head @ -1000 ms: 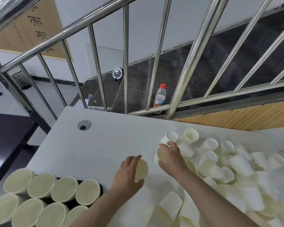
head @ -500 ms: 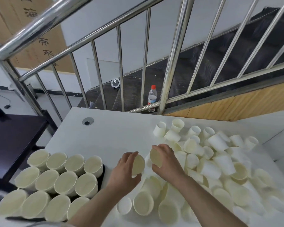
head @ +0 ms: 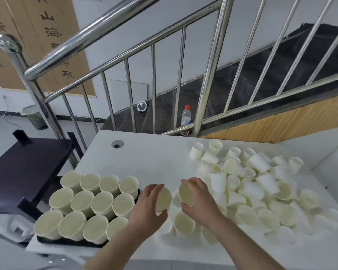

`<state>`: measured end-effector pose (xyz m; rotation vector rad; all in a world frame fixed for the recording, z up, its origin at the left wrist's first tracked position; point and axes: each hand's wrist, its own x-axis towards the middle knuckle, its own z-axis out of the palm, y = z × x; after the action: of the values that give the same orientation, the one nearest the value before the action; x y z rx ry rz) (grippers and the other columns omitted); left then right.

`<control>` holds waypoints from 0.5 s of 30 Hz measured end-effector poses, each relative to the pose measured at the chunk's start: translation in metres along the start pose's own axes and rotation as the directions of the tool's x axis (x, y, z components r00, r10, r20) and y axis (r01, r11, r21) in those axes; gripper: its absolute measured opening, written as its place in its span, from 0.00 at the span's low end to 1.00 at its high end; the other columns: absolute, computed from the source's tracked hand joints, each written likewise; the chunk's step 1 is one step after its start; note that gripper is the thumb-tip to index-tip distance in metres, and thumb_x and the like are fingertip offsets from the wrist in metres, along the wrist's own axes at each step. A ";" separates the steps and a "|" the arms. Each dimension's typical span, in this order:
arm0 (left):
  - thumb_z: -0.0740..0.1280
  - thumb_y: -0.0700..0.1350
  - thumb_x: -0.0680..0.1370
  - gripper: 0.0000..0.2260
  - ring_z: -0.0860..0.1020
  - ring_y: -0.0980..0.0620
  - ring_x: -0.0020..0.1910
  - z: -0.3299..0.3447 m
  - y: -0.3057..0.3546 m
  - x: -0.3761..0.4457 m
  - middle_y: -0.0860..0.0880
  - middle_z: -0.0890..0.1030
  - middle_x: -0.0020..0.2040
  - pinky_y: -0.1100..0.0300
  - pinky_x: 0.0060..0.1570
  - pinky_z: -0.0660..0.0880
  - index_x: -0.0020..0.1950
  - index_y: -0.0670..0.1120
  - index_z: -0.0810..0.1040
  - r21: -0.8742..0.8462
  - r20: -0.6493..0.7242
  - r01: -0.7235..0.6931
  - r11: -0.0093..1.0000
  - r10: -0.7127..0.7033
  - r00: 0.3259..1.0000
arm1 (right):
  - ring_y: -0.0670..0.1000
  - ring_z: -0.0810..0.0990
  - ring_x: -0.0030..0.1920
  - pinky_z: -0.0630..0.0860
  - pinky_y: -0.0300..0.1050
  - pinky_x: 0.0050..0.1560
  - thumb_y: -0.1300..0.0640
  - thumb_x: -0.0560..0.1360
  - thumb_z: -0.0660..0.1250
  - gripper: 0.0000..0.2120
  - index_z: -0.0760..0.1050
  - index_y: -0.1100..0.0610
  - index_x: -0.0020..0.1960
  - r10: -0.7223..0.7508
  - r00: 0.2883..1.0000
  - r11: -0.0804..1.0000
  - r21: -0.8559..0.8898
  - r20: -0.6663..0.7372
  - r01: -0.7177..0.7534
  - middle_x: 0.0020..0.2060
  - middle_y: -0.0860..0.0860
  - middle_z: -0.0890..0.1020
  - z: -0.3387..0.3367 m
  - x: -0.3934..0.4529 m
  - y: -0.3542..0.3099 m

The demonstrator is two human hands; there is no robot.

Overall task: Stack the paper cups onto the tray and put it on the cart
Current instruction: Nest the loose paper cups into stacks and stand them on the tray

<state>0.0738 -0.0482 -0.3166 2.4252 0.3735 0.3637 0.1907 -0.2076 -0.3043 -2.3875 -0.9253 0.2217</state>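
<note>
My left hand [head: 147, 209] grips a white paper cup [head: 163, 199] with its mouth turned to the right. My right hand [head: 198, 199] grips another paper cup [head: 186, 194], mouth turned to the left, a small gap from the first. Both are held just above the white table [head: 144, 158], right of a black tray [head: 70, 243]. On that tray stand several upright cups [head: 82, 203] in rows. A loose heap of cups [head: 258, 188] lies over the table's right half, some upright, most on their sides.
A dark cart [head: 21, 168] stands left of the table, lower than its top. A steel stair railing [head: 209, 78] rises behind the table, with a water bottle [head: 185, 120] on the stairs beyond it. A cable hole [head: 117, 144] sits at the table's back left.
The view has pulled back and tilted, showing more of the tray, the cart and the table's near edge. Both hands keep their cups and have drawn slightly toward the tray.
</note>
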 end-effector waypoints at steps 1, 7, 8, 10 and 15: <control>0.68 0.48 0.70 0.31 0.67 0.54 0.65 -0.007 -0.009 -0.003 0.56 0.65 0.67 0.63 0.54 0.71 0.73 0.53 0.63 -0.015 -0.001 -0.010 1.000 0.010 1.000 | 0.45 0.62 0.69 0.72 0.40 0.59 0.53 0.72 0.68 0.31 0.64 0.47 0.73 0.007 1.000 1.000 -0.010 -0.001 -0.007 0.67 0.43 0.63 0.006 0.000 -0.008; 0.60 0.61 0.67 0.34 0.69 0.52 0.64 -0.048 -0.063 -0.020 0.53 0.69 0.66 0.63 0.60 0.66 0.71 0.50 0.66 -0.045 -0.022 -0.005 0.999 0.004 1.000 | 0.43 0.61 0.68 0.64 0.30 0.60 0.56 0.71 0.68 0.31 0.65 0.47 0.72 -0.003 1.000 0.999 0.043 0.029 0.002 0.65 0.42 0.63 0.046 -0.002 -0.061; 0.60 0.62 0.67 0.34 0.70 0.51 0.63 -0.055 -0.072 -0.023 0.53 0.71 0.65 0.62 0.60 0.66 0.71 0.49 0.67 -0.046 -0.038 0.002 0.999 -0.004 0.999 | 0.42 0.60 0.68 0.61 0.28 0.61 0.56 0.71 0.67 0.31 0.64 0.47 0.72 -0.010 0.999 0.998 0.055 0.048 0.008 0.64 0.42 0.62 0.053 -0.002 -0.070; 0.61 0.62 0.66 0.34 0.70 0.50 0.62 -0.067 -0.087 -0.029 0.53 0.72 0.64 0.61 0.58 0.68 0.70 0.49 0.68 -0.063 -0.061 0.034 0.997 -0.038 0.997 | 0.41 0.60 0.67 0.60 0.26 0.60 0.56 0.71 0.67 0.31 0.64 0.46 0.72 -0.030 0.996 0.998 0.065 0.089 0.024 0.64 0.41 0.62 0.067 -0.003 -0.088; 0.62 0.61 0.65 0.34 0.69 0.52 0.62 -0.087 -0.112 -0.042 0.55 0.72 0.63 0.61 0.57 0.67 0.70 0.51 0.68 -0.080 -0.057 0.052 0.995 -0.057 0.997 | 0.40 0.61 0.66 0.61 0.23 0.58 0.55 0.71 0.67 0.31 0.64 0.46 0.73 -0.069 0.986 0.996 0.073 0.151 0.059 0.62 0.41 0.63 0.087 0.000 -0.119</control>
<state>-0.0146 0.0699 -0.3300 2.3267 0.4427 0.4191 0.0930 -0.0974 -0.3100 -2.2992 -1.0459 0.4105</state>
